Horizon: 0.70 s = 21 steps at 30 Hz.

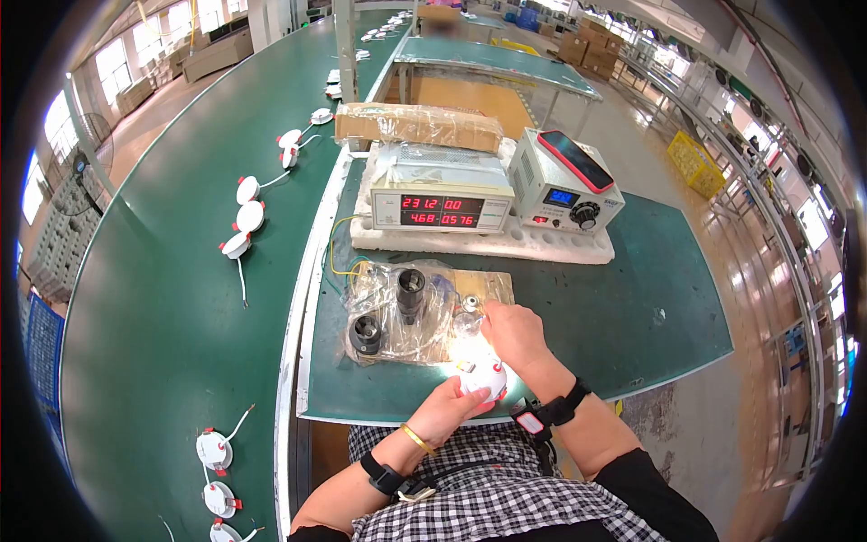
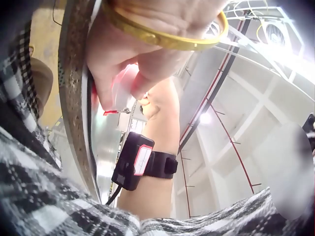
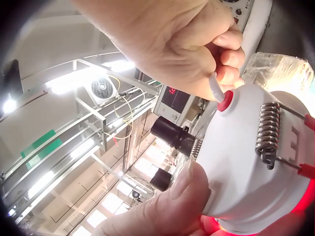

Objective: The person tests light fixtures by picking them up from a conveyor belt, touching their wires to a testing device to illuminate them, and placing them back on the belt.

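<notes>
My left hand (image 1: 440, 411) grips a white round downlight (image 1: 485, 378) by its rim at the table's front edge. The lamp glows, with bright light beside it and red showing through the fingers. In the right wrist view the housing has coiled springs (image 3: 268, 135) with red sleeves and a red grommet (image 3: 225, 101). A short white cable (image 3: 216, 87) runs from the grommet into my right hand (image 1: 517, 336), whose curled fingers hold it. That hand is at the right edge of a plastic-wrapped test board (image 1: 433, 339) with black lamp sockets (image 1: 411, 287).
A power meter (image 1: 442, 210) with lit red digits and a grey supply box (image 1: 560, 212) bearing a phone (image 1: 576, 161) stand on white foam (image 1: 397, 238) behind. A taped carton (image 1: 420, 125) lies on the meter. More downlights (image 1: 250, 216) line the green belt (image 1: 163, 352) at left.
</notes>
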### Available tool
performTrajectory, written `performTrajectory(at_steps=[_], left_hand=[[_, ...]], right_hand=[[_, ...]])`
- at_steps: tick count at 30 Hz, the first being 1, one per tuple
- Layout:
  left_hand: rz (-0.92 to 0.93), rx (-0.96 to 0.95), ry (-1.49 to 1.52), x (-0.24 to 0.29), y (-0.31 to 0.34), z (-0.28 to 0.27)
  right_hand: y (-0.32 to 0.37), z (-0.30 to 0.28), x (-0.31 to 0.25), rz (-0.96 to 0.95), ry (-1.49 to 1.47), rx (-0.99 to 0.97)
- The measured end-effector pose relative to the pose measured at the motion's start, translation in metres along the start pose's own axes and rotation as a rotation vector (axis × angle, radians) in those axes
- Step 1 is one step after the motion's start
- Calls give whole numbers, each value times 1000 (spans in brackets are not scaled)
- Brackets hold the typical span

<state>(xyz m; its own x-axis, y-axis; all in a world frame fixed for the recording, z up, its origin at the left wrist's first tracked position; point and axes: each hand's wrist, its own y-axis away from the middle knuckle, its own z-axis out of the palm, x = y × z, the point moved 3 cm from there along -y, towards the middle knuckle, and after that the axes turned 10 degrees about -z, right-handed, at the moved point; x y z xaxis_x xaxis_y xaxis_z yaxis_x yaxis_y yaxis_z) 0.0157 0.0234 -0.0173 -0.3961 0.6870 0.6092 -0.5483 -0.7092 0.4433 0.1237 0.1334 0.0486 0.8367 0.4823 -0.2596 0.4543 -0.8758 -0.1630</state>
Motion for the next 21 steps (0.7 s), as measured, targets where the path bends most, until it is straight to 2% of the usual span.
performTrajectory(at_steps=[21], left_hand=[[-25,-35,57,6,4,1]], right_hand=[[1,-3,-3,14,-11,-19]])
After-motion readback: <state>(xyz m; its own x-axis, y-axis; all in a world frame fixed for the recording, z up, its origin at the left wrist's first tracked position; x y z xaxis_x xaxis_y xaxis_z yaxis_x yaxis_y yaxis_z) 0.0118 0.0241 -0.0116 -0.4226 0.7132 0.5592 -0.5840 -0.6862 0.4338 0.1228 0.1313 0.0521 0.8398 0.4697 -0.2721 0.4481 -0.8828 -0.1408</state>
